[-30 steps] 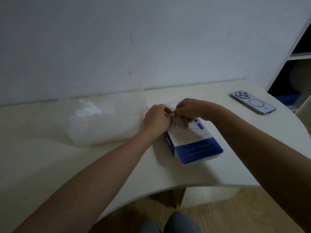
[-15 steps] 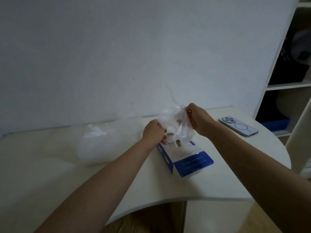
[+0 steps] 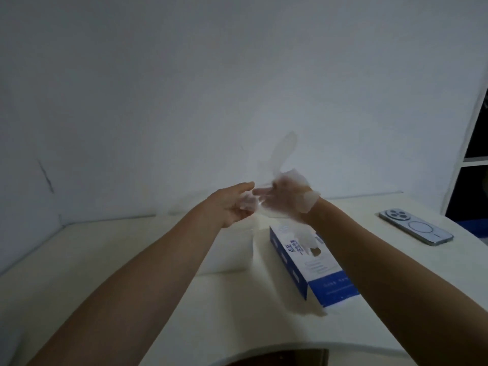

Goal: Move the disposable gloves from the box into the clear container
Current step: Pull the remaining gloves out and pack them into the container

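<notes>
While left hand [image 3: 232, 206] and right hand [image 3: 284, 199] grip a glove [image 3: 307, 202], a phone [image 3: 416, 229] lies on the desk [image 3: 126, 262].

Home study — desk [image 3: 79, 249], phone [image 3: 416, 229], shelves [image 3: 475, 161].

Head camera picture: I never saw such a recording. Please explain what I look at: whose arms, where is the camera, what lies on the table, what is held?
No machine here. The bare arms belong to a person wearing one wide camera on the head, so you look forward and down as that person does. The left hand and right hand are raised above a pale table, a thin clear glove between them. The left hand grips it; the right hand is blurred under the film, so its grip is unclear. On the table stand a blue and white glove box, a clear container beside it, and a phone.
</notes>
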A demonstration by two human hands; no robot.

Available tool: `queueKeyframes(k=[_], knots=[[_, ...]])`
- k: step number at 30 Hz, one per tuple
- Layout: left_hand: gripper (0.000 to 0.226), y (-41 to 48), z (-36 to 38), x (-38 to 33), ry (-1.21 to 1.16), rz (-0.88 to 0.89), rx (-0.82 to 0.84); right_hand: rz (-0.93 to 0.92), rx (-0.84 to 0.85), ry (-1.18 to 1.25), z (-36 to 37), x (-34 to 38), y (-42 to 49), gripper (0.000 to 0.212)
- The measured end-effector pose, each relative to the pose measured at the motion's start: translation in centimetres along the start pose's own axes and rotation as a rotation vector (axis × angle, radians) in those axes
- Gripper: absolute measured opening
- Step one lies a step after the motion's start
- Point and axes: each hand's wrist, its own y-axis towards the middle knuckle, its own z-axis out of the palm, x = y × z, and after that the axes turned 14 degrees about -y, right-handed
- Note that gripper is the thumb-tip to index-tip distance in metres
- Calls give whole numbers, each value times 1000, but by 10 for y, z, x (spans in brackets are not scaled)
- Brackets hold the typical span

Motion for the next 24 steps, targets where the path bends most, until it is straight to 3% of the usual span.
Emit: queueKeyframes(k=[3,5,9,11,15,18,21,24], knots=[[14,13,-24,-8,102,109,-80,-53,232,-12,9,-6,27,38],[18,18,-40,-13,223,229,-135,-57,238,-17,10,-1,43,27],[23,24,-70,-28,400,384,-235,8,192,-64,27,12,50,71],[13,27,-82,-33,539,441,-304,3,105,-137,26,14,50,82],[28,32,-101,-35,681,480,-382,93,64,-392,50,19,42,41],[21,30,-110,-35,693,440,-391,87,-94,-534,60,17,53,34],[27,32,-122,-37,795,361,-424,-108,-320,-729,63,16,70,33],[31,32,-127,-39,886,266,-426,-575,-598,-1037,73,19,76,26]])
